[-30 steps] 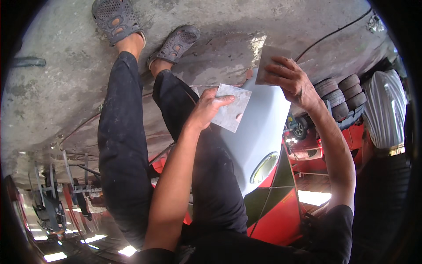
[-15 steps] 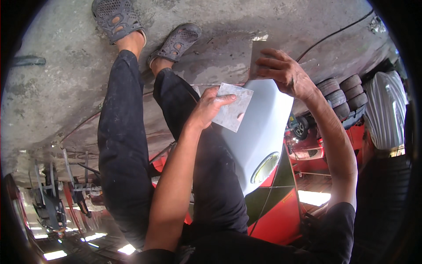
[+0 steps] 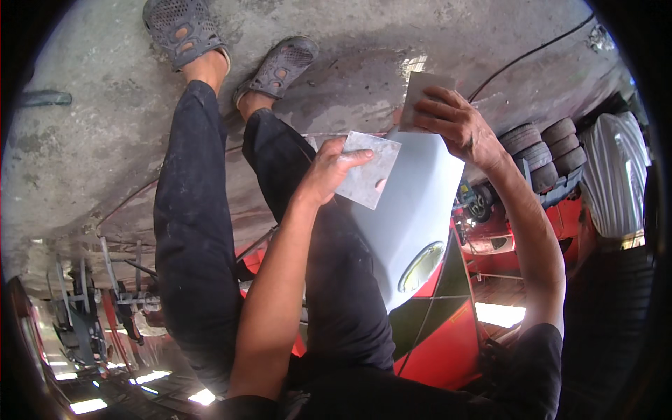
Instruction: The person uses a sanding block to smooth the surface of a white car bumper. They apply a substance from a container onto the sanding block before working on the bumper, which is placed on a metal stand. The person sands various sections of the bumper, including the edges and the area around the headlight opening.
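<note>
My left hand (image 3: 327, 170) grips a thin, square, pale metal plate (image 3: 369, 175) smeared with whitish residue, the thumb lying on its face. My right hand (image 3: 458, 124) is closed on a flat grey-brown rectangular sheet (image 3: 420, 96), its fingers lying across one face. The sheet is at the far end of a smooth, light grey curved panel (image 3: 413, 189); whether it touches the panel I cannot tell. The panel lies beside my leg and has an oval opening (image 3: 422, 269) with a yellowish rim near its close end. My left hand's plate overlaps the panel's left side in view.
Stacked tyres (image 3: 535, 150) and a plastic-covered bundle (image 3: 614, 175) stand to the right. A black cable (image 3: 521, 59) runs over the stained concrete floor (image 3: 364, 31). Red and dark panels (image 3: 448, 343) are below the grey panel. Metal stands (image 3: 80, 301) are at the left.
My right hand has come slightly nearer and turned, so the grey-brown sheet shows more of its face and is tilted. My left hand and its plate have hardly moved.
</note>
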### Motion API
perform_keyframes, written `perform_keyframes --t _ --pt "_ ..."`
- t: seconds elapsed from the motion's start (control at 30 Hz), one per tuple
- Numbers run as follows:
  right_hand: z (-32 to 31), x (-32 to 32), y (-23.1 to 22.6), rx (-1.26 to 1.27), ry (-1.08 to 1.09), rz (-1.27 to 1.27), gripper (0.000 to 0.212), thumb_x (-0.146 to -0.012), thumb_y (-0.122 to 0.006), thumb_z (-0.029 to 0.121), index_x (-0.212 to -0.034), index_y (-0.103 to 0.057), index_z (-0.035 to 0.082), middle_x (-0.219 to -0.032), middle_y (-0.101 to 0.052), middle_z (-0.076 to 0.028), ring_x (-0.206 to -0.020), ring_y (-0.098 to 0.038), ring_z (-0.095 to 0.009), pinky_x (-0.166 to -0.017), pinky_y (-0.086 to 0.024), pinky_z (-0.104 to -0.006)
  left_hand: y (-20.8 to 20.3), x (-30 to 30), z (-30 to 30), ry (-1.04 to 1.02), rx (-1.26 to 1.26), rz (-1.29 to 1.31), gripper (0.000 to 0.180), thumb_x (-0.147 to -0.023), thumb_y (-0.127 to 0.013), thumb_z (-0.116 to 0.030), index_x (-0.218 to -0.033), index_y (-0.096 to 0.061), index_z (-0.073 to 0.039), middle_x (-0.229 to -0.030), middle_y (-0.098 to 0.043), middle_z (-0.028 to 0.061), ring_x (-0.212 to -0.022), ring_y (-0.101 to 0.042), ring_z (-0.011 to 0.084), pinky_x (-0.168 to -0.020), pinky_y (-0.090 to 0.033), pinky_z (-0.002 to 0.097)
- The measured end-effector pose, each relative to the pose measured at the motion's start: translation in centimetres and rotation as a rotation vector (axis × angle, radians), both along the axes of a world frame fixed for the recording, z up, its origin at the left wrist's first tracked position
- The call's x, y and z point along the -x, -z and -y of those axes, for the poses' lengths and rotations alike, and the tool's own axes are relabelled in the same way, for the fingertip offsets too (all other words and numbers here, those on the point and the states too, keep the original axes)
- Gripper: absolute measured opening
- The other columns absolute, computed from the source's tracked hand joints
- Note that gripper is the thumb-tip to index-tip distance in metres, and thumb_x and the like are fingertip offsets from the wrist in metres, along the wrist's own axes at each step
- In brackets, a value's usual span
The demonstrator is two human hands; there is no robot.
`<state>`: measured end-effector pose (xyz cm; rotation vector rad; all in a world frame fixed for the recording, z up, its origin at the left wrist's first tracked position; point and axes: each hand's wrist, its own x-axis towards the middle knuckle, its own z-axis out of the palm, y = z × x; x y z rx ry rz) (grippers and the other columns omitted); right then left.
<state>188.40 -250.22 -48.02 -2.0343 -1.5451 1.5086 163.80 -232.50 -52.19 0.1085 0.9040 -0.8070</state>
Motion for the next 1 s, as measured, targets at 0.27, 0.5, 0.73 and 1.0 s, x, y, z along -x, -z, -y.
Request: perform_keyframes --t 0.27,0.5,0.73,1.0 --pt "-0.4 -0.5 -1.2 -0.021 0.035 0.052 0.041 -0.074 -0.069 0.0 -0.111 -0.077 0.016 -0.12 -0.07 -0.005 -0.126 -0.061 -0.035 -0.102 -0.056 -0.0462 -0.2 -0.2 0.3 -0.074 -0.038 0.022 0.045 -0.092 -0.07 -0.018 -0.132 -0.069 0.003 -0.115 -0.075 0.0093 -0.101 -0.069 0.0149 -0.092 -0.054 0.03" --pt "-2.1 -0.1 1.4 -0.039 -0.012 -0.022 0.031 -0.077 -0.069 0.0 -0.104 -0.079 0.012 -0.115 -0.072 -0.005 -0.126 -0.06 -0.033 -0.107 -0.053 -0.0434 -0.1 -0.1 0.0 -0.047 0.003 0.02 0.05 -0.093 -0.068 -0.017 -0.138 -0.063 0.003 -0.124 -0.07 0.012 -0.108 -0.068 0.0195 -0.095 -0.053 0.0335" --pt "-1.8 -0.2 2.2 -0.019 -0.059 -0.072 0.028 -0.077 -0.069 -0.002 -0.101 -0.078 0.009 -0.116 -0.072 -0.006 -0.125 -0.061 -0.034 -0.108 -0.052 -0.0417 -0.1 0.0 0.1 -0.039 -0.007 0.011 0.047 -0.093 -0.069 -0.017 -0.135 -0.065 0.003 -0.119 -0.072 0.0103 -0.104 -0.069 0.0179 -0.092 -0.054 0.0324" --pt "-0.5 -0.3 1.7 -0.036 -0.037 -0.066 0.036 -0.077 -0.068 -0.001 -0.109 -0.077 0.012 -0.119 -0.071 -0.008 -0.128 -0.061 -0.035 -0.106 -0.055 -0.0435 -0.3 -0.2 0.0 -0.042 -0.028 -0.024 0.041 -0.093 -0.07 -0.018 -0.129 -0.07 0.003 -0.111 -0.075 0.0087 -0.097 -0.07 0.0147 -0.089 -0.054 0.0301"
